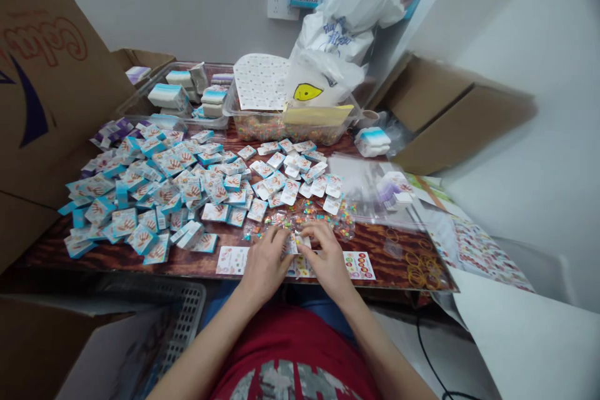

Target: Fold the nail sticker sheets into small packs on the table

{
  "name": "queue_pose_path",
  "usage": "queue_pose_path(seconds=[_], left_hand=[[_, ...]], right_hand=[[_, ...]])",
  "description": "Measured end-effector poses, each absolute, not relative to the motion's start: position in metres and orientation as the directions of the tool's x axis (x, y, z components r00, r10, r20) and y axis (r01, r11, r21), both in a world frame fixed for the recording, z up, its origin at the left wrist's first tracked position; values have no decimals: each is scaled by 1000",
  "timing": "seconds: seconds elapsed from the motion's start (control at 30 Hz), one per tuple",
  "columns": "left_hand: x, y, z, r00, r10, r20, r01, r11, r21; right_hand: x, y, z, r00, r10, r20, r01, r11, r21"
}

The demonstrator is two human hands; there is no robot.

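My left hand (266, 260) and my right hand (327, 257) meet at the near edge of a wood-grain table (379, 247). Both pinch a small white card packet (297, 244) between their fingertips. Just beyond the fingers lies a clear bag of tiny colourful pieces (304, 215). Sticker sheets (233, 260) lie flat under and beside my hands. A big heap of small blue-and-white boxes printed with hands (154, 190) covers the left half of the table.
A clear tub of colourful bits (281, 128) stands at the back with white plastic bags (337, 44) above it. Open cardboard boxes (445, 112) flank the table. Rubber bands (419, 265) lie at the right; a grey plastic basket (182, 319) sits low left.
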State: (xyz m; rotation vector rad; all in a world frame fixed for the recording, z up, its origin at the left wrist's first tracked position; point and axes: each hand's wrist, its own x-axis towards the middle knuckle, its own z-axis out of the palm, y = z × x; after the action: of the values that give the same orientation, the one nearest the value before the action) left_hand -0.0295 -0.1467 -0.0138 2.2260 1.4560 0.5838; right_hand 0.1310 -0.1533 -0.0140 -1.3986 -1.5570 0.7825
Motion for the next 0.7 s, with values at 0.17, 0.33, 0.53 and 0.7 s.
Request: queue_pose_path(seconds=[0.17, 0.33, 0.53, 0.7], left_hand=[[-29, -148, -14, 375, 916, 142, 733, -387, 560], [-30, -147, -20, 391, 904, 174, 732, -419, 537], [-30, -146, -20, 393, 905, 163, 739, -416, 530], [-25, -146, -17, 400, 904, 148, 757, -417, 503]], right_hand=[[137, -149, -20, -2, 997, -83, 118, -82, -990], [139, -148, -14, -15, 999, -30, 389, -22, -921], [142, -148, -13, -87, 996, 26, 392, 58, -918], [138, -149, -21, 14, 1000, -13, 238, -16, -971]])
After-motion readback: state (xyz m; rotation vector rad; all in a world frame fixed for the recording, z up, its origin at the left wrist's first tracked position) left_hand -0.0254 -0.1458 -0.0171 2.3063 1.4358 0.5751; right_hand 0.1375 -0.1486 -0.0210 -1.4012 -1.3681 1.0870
